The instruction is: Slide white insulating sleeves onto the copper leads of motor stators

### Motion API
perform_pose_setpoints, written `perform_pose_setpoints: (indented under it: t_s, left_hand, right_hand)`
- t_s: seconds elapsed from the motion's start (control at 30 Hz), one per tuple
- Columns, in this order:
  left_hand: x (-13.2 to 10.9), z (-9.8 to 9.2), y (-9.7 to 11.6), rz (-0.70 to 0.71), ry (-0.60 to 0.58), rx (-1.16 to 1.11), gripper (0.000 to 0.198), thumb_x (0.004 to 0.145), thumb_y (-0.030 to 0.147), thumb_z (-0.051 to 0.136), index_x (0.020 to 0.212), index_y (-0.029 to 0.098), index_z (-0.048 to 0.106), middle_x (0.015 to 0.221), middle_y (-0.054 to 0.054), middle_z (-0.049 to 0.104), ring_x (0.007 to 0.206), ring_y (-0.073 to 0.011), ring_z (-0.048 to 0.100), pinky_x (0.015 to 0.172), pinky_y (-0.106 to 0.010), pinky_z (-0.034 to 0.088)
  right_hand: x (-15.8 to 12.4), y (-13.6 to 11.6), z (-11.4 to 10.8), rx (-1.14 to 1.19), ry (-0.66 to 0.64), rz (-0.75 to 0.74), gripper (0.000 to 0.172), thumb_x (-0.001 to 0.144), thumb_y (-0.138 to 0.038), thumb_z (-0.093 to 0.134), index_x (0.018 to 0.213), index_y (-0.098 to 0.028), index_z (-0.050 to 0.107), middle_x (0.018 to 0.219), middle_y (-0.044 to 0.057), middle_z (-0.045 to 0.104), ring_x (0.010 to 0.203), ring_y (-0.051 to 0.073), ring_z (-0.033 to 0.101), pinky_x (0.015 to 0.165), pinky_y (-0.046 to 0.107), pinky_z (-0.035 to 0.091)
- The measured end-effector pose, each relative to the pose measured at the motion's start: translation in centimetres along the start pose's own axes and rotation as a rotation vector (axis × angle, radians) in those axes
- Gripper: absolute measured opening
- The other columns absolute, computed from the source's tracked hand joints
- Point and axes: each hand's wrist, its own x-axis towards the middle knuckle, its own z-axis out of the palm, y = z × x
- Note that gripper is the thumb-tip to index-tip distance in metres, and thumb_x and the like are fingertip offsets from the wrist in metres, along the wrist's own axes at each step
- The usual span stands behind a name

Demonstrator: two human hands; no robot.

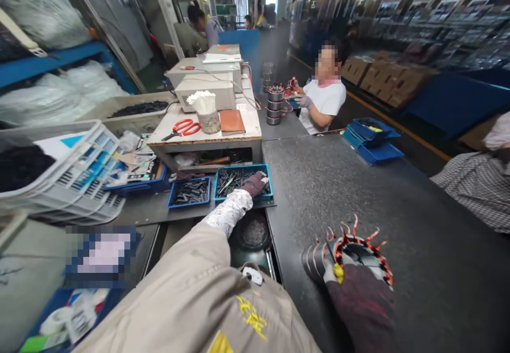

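My left hand (255, 184), in a dark glove with pale fingertips, reaches over the right end of a teal tray (221, 198) of small black strips (235, 177). Its fingers look closed; what they hold, if anything, is too small to make out. On the dark tabletop, my right hand (358, 294) grips a motor stator (316, 261) lying tilted on its side, with orange-red sleeving and wire ends sticking up around its rim. A thin dark tool with a yellow handle (338, 272) sits by the right thumb. My palm hides part of the stator's opening.
Beside the teal tray stands a blue tray (189, 204) of black pieces. Red-handled scissors (186, 128) and a cup of white sticks (207, 119) rest on the bench shelf. Across the table, a person (329, 98) works near stacked stators (274, 110). Blue trays (372, 138) lie at the far edge.
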Motion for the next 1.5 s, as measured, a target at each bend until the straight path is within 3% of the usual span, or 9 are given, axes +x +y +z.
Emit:
perform_pose_setpoints:
  t_s: [0.13, 0.27, 0.4, 0.6, 0.87, 1.1, 1.3, 1.4, 1.5]
  left_hand:
    - [-5.0, 2.3, 2.0, 0.035, -0.116, -0.293, 0.028, 0.097, 0.04, 0.063, 0.11, 0.015, 0.061, 0.08, -0.003, 0.068, 0.069, -0.0127, 0.067, 0.075, -0.029, 0.057]
    - [-8.8, 3.7, 3.6, 0.088, -0.297, -0.457, 0.053, 0.084, 0.057, 0.077, 0.114, 0.015, 0.064, 0.085, -0.002, 0.067, 0.071, -0.0097, 0.064, 0.076, -0.027, 0.056]
    - [-10.3, 4.4, 5.5, 0.084, -0.561, -0.602, 0.067, 0.067, 0.05, 0.091, 0.118, 0.014, 0.066, 0.09, -0.003, 0.069, 0.077, -0.0133, 0.069, 0.08, -0.032, 0.059]
    - [-9.9, 6.0, 8.0, 0.085, -0.644, -0.522, 0.053, 0.068, 0.043, 0.092, 0.104, 0.015, 0.065, 0.088, -0.002, 0.071, 0.069, -0.0113, 0.068, 0.075, -0.03, 0.06]
    - [-8.2, 7.5, 10.5, 0.171, -0.831, -0.44, 0.057, 0.063, 0.049, 0.095, 0.1, 0.014, 0.068, 0.088, -0.003, 0.072, 0.071, -0.0107, 0.066, 0.071, -0.025, 0.057]
    - [-6.8, 7.2, 11.5, 0.272, -0.984, -0.314, 0.052, 0.07, 0.049, 0.091, 0.101, 0.013, 0.069, 0.089, -0.005, 0.073, 0.074, -0.0129, 0.067, 0.073, -0.027, 0.056]
    - [-6.3, 7.0, 11.7, 0.303, -0.98, -0.253, 0.051, 0.073, 0.051, 0.088, 0.101, 0.013, 0.069, 0.089, -0.006, 0.072, 0.074, -0.0146, 0.067, 0.072, -0.028, 0.056]
    - [-6.4, 7.1, 12.6, 0.431, -0.964, -0.143, 0.041, 0.08, 0.048, 0.081, 0.101, 0.013, 0.072, 0.089, -0.008, 0.073, 0.073, -0.0153, 0.066, 0.072, -0.028, 0.055]
    - [-6.3, 7.1, 14.1, 0.723, -0.914, 0.024, 0.024, 0.087, 0.037, 0.073, 0.099, 0.016, 0.078, 0.094, -0.009, 0.075, 0.088, -0.019, 0.069, 0.086, -0.03, 0.055]
  right_hand:
    - [-0.1, -0.1, -1.2, -0.002, -0.058, -0.036, 0.041, 0.089, -0.042, 0.043, 0.065, -0.039, 0.076, 0.069, 0.013, 0.069, 0.066, 0.036, 0.07, 0.063, 0.051, 0.054]
    - [0.3, 0.3, -2.1, -0.033, -0.21, -0.1, 0.032, 0.092, -0.038, 0.054, 0.089, -0.021, 0.081, 0.09, 0.017, 0.073, 0.086, 0.034, 0.071, 0.077, 0.045, 0.052]
    - [0.8, 0.6, -2.9, 0.035, -0.375, -0.04, 0.033, 0.091, -0.041, 0.06, 0.104, -0.016, 0.078, 0.109, 0.019, 0.073, 0.103, 0.035, 0.068, 0.087, 0.044, 0.045]
    - [1.0, 0.1, -3.2, 0.067, -0.451, 0.051, 0.043, 0.088, -0.044, 0.063, 0.11, -0.009, 0.074, 0.116, 0.023, 0.069, 0.107, 0.034, 0.064, 0.091, 0.043, 0.039]
    - [0.5, 0.2, -1.8, 0.051, -0.404, 0.07, 0.045, 0.087, -0.049, 0.062, 0.106, -0.011, 0.077, 0.111, 0.022, 0.069, 0.099, 0.034, 0.062, 0.088, 0.045, 0.039]
    - [0.7, 0.1, -3.4, 0.069, -0.435, 0.075, 0.042, 0.088, -0.043, 0.061, 0.101, -0.006, 0.076, 0.111, 0.024, 0.068, 0.099, 0.033, 0.06, 0.087, 0.043, 0.037]
    - [0.7, 0.0, -3.2, 0.07, -0.432, 0.075, 0.039, 0.087, -0.041, 0.063, 0.097, -0.006, 0.074, 0.111, 0.025, 0.066, 0.103, 0.035, 0.059, 0.088, 0.044, 0.037]
    - [0.5, 0.0, -3.0, 0.073, -0.405, 0.05, 0.037, 0.089, -0.042, 0.061, 0.1, -0.008, 0.074, 0.108, 0.022, 0.067, 0.1, 0.034, 0.06, 0.088, 0.044, 0.036]
    - [0.4, 0.0, -3.2, 0.08, -0.397, 0.041, 0.038, 0.092, -0.042, 0.057, 0.104, -0.011, 0.073, 0.109, 0.02, 0.067, 0.1, 0.033, 0.061, 0.088, 0.044, 0.036]
